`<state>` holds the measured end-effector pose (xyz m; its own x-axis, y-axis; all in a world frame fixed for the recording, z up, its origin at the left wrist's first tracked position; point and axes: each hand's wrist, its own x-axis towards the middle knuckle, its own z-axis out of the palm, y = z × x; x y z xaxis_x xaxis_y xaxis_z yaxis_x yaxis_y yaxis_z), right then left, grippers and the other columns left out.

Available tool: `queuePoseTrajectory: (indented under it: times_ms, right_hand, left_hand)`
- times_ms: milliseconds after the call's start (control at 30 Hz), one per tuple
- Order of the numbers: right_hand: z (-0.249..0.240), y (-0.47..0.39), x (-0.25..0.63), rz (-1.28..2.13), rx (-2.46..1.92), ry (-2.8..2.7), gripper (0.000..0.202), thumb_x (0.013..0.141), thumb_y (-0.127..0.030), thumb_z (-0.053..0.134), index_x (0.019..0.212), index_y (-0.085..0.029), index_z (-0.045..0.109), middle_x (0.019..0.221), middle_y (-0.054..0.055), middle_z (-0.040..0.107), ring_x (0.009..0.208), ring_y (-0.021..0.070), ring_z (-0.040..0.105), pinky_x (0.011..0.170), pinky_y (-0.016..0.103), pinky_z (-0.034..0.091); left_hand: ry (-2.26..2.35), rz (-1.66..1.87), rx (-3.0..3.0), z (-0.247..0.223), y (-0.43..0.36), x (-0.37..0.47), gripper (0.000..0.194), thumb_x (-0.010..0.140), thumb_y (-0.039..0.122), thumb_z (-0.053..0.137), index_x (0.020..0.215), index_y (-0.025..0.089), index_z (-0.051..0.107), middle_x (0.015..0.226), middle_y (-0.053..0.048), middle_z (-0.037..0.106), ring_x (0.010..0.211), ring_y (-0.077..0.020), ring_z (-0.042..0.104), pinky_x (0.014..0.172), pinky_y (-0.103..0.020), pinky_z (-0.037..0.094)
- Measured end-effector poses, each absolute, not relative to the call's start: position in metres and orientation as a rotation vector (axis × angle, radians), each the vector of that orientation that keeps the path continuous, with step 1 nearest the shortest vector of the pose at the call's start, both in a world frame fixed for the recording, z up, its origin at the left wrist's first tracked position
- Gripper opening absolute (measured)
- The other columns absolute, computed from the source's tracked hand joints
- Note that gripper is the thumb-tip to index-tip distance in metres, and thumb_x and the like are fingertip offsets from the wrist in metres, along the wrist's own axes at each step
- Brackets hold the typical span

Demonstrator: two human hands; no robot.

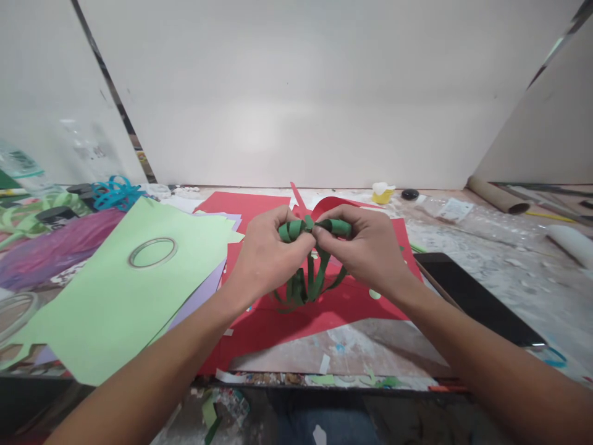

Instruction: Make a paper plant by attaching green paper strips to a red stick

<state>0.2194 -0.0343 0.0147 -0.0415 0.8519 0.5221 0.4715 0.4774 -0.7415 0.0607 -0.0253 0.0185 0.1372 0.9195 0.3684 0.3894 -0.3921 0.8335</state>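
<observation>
Both hands meet at the top of a dark green paper-strip piece [311,277], whose curved strips hang down between them. My left hand [278,247] pinches it from the left, thumb and fingers closed on a curled strip. From the right, my right hand [359,241] pinches the same piece, its thumb tip close to the left thumb. The exact spot under the fingertips is hidden. Beneath lies red paper [296,330] with small paper scraps on it.
To the left, a tape roll [152,253] lies on light green sheets [111,296], beside a pink plastic bag [60,247] and blue strips [115,193]. To the right are a black tablet [477,300], a plastic bottle [486,219] and a cardboard tube [498,196]. A white wall stands behind.
</observation>
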Motion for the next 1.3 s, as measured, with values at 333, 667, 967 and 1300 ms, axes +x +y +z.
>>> queuePoseTrajectory:
  times_ms: [333,667,967,1300]
  right_hand:
    - [0.016,-0.03,0.224,0.542,-1.092,-1.646,0.013,0.081,-0.028,0.068,0.082,-0.015,0.071,0.062,-0.001,0.06,0.058,0.0115,0.052,0.051,0.024,0.039]
    - [0.014,-0.029,0.225,0.677,-1.097,-1.615,0.013,0.081,-0.03,0.069,0.082,-0.017,0.072,0.067,0.0,0.063,0.062,0.0133,0.056,0.055,0.025,0.043]
    - [0.011,-0.017,0.236,0.988,-0.989,-1.709,0.02,0.08,-0.038,0.071,0.089,-0.02,0.071,0.076,0.001,0.066,0.069,0.0152,0.059,0.062,0.028,0.046]
    - [0.005,-0.014,0.24,0.999,-0.982,-1.588,0.021,0.082,-0.04,0.069,0.083,-0.02,0.067,0.072,0.0,0.062,0.066,0.0143,0.058,0.062,0.029,0.048]
  left_hand:
    - [1.042,1.183,1.772,0.018,-0.019,0.054,0.01,0.078,0.026,0.066,0.082,0.018,0.064,0.067,0.003,0.059,0.061,-0.0108,0.056,0.055,-0.022,0.045]
    - [1.093,1.183,1.807,0.017,-0.014,0.053,0.013,0.078,0.03,0.067,0.08,0.017,0.068,0.067,0.001,0.062,0.063,-0.0125,0.058,0.057,-0.024,0.046]
    - [1.117,1.178,1.802,0.013,-0.005,0.05,0.012,0.077,0.028,0.066,0.078,0.017,0.068,0.065,0.001,0.062,0.06,-0.0123,0.057,0.055,-0.024,0.045]
    - [0.842,1.055,1.696,0.011,-0.001,0.046,0.022,0.076,0.031,0.073,0.093,0.017,0.068,0.084,-0.002,0.068,0.078,-0.0156,0.063,0.073,-0.029,0.051]
